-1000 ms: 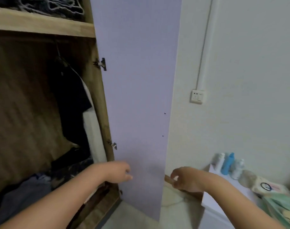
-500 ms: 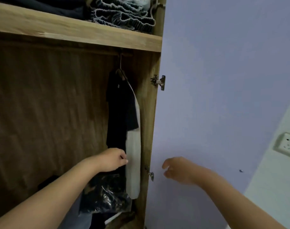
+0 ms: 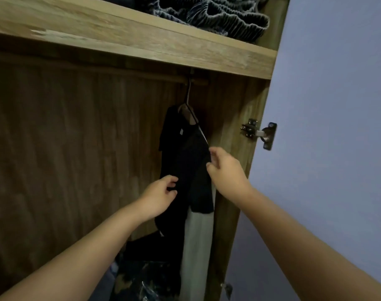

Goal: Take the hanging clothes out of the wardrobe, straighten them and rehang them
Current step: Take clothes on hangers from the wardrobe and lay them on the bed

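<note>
Loosely curled, the left hand point(image 3: 158, 197) is laid against the black shirt point(image 3: 185, 161); whether cloth is pinched cannot be told. That shirt is hung on a hanger point(image 3: 188, 109) inside the wardrobe point(image 3: 76, 148), its right edge touched by the right hand point(image 3: 225, 170), thumb and fingers parted.

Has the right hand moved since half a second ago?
Yes. The right hand went from below the hinge leftward to the black shirt.

No readable text, the small tag point(image 3: 181, 131) inside the black shirt point(image 3: 185, 161) too blurred
</note>
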The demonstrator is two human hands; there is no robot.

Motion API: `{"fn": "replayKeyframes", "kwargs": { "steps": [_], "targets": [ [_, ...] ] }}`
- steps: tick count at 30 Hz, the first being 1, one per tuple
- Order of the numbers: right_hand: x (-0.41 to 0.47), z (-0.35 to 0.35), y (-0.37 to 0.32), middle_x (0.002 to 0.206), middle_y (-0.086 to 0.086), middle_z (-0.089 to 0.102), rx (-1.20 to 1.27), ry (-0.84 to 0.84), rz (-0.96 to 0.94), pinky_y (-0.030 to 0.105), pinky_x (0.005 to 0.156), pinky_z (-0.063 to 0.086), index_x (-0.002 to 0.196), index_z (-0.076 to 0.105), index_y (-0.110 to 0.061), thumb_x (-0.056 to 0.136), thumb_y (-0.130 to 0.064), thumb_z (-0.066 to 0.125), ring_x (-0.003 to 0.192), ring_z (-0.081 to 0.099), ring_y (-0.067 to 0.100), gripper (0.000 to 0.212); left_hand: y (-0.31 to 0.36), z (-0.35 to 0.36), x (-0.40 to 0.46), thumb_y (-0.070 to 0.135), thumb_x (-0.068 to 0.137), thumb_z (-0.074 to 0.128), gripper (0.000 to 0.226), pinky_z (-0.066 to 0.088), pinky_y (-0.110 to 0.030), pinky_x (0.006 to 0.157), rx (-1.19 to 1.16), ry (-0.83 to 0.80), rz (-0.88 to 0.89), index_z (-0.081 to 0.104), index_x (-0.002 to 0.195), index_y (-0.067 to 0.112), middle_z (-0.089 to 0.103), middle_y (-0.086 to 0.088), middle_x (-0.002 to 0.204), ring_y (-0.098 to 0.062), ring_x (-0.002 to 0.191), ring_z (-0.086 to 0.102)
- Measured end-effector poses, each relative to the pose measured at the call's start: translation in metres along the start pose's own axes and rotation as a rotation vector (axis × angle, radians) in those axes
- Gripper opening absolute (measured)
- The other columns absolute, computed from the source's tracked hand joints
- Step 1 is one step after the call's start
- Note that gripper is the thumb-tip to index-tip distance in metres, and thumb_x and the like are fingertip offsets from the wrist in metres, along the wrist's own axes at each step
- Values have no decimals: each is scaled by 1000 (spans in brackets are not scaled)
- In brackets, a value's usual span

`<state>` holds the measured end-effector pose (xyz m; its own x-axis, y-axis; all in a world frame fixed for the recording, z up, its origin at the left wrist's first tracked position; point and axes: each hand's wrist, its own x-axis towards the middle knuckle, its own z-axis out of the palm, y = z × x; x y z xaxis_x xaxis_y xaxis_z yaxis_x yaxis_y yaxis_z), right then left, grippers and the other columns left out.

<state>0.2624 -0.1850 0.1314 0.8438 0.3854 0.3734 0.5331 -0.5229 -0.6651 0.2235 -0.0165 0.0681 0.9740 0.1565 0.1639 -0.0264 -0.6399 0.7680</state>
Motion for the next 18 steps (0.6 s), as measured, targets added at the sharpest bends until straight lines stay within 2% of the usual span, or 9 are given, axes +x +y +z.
{"fn": "replayKeyframes", "kwargs": {
  "steps": [2,5,9,11,14,18],
  "targets": [
    [33,13,-10,140,7,44,-11,85,-19,33,106,40,144,34,-14,96,-14,45,128,44,22,49,-2,-11,25,9,96,45,47,37,-21,98,-26,-17,32,35,141,15,43,-6,141,-17,125,46],
    [73,30,-21,139,15,43,-94,146,46,38,106,39,144,29,-7,95,-11,46,127,43,28,52,-3,-27,61,9,96,44,55,34,-21,101,-85,-47,76,24,146,20,35,-4,147,-18,130,41],
    [105,45,-25,119,12,61,60,96,174,40,93,51,126,53,-8,90,-6,50,107,59,27,36,3,-38,98,6,98,39,57,29,-20,102,-241,-107,116,19,147,25,31,1,149,-16,135,33],
    [116,53,-26,118,11,61,184,54,183,40,95,50,123,55,-8,88,1,47,109,58,26,37,3,-39,108,5,98,36,54,32,-24,104,-349,-134,106,23,146,28,35,2,146,-15,132,37],
    [126,62,-32,119,5,57,379,37,128,33,96,48,128,49,-12,85,14,35,112,54,21,52,-3,-43,115,1,97,36,51,39,-32,106,-489,-60,95,38,137,33,42,2,142,-12,119,48],
    [131,56,-40,108,5,60,617,105,91,36,83,53,127,49,-11,84,18,33,105,59,26,55,-2,-64,119,-5,95,33,46,42,-26,92,-517,102,203,49,115,33,53,0,122,-8,101,53]
  ]
}}
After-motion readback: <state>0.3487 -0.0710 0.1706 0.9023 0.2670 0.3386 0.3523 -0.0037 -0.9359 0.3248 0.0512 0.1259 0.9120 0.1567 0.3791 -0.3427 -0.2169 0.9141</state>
